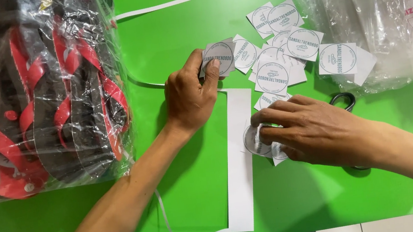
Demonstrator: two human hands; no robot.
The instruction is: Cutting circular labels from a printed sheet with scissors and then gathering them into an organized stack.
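Left hand (191, 99) pinches a label (218, 58), right hand (315, 131) seemingly another, over green table (174, 30).

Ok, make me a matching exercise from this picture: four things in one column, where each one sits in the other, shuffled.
Things:
1. left hand
2. right hand
3. bagged sandals
4. scissors

Places:
A. far left of the green table
B. partly hidden behind the right hand
C. holding up a square label
D. pressing a round sticker by the white strip

Pairs: 1-C, 2-D, 3-A, 4-B
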